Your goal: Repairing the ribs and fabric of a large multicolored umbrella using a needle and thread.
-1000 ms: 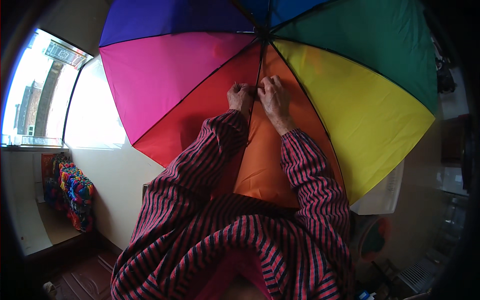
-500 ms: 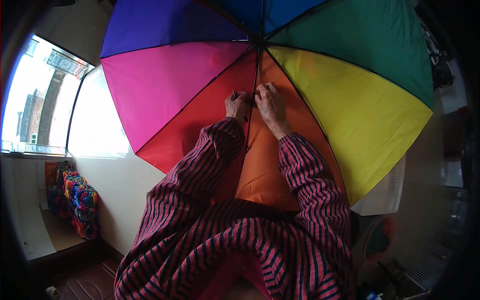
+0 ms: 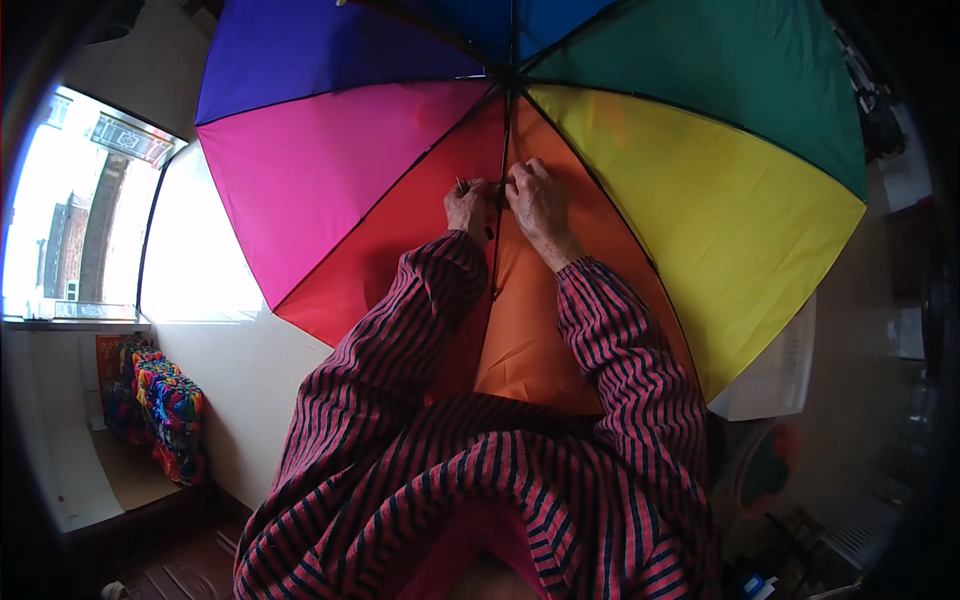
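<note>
Between left fingers [image 3: 478, 189] and right fingers [image 3: 522, 175], one rib [image 3: 505, 130]. Behind both and spread out to either side, the umbrella [image 3: 700, 200]. Straight beyond the fingers, at the rib's far end, the hub [image 3: 506, 76]. Nearer the body than the fingers, in front of the umbrella, both sleeves [image 3: 620, 320]. Far left of the fingers, a window [image 3: 85, 220]; under it, to their lower left, a bundle [image 3: 170, 405]. To their lower right, partly behind the umbrella's edge, a box [image 3: 775, 370]; just below that, a round thing [image 3: 768, 465], too dim to name.

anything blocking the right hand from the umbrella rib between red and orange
Nothing visible: the right hand is at the dark rib, over the orange panel, with the left hand opposite, over the red panel.
</note>
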The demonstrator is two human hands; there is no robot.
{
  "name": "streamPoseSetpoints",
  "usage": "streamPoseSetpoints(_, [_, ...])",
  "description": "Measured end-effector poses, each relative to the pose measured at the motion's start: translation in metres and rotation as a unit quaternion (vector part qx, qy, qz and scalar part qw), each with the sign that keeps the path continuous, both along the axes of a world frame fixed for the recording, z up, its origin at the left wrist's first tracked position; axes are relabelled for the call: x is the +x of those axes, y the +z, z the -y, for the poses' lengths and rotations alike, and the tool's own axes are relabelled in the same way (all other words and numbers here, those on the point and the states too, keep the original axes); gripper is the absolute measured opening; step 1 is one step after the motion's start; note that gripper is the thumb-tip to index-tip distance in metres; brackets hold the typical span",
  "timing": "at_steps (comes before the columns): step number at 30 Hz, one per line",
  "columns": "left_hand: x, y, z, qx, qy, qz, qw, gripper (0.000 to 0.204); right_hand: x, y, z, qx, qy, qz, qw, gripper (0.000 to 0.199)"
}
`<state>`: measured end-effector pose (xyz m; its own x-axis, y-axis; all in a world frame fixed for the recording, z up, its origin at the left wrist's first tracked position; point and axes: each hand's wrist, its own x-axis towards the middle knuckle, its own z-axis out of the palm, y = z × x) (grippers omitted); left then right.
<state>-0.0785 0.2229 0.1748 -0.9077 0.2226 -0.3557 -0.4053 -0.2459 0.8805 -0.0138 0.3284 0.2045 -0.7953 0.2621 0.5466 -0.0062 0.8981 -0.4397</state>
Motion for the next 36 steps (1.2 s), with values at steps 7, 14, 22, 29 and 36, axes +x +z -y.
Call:
streamPoseSetpoints(7, [0.006, 0.011, -0.003, -0.041, -0.069, -0.044, 0.996, 0.015, 0.000, -0.013, -0.011, 0.005, 0.002, -0.029, 1.000, 0.006])
streamPoseSetpoints(14, [0.003, -0.011, 0.015, -0.098, -0.050, -0.255, 0.961, 0.022, 0.029, 0.051, -0.050, -0.542, 0.076, 0.007, 0.837, 0.015])
streamPoseSetpoints(22, [0.012, 0.000, 0.008, -0.307, -0.011, -0.371, 0.876, 0.026, 0.071, 0.056, -0.092, -0.618, 0.019, -0.363, 0.697, 0.018])
streamPoseSetpoints(29, [-0.004, -0.026, 0.008, -0.178, -0.033, -0.278, 0.943, 0.024, -0.005, -0.002, -0.002, 0.044, -0.057, 0.011, 0.997, 0.008])
streamPoseSetpoints(36, [0.006, -0.006, 0.000, -0.045, -0.057, -0.145, 0.987, 0.023, -0.005, -0.016, -0.005, 0.080, -0.008, 0.073, 0.994, 0.003])
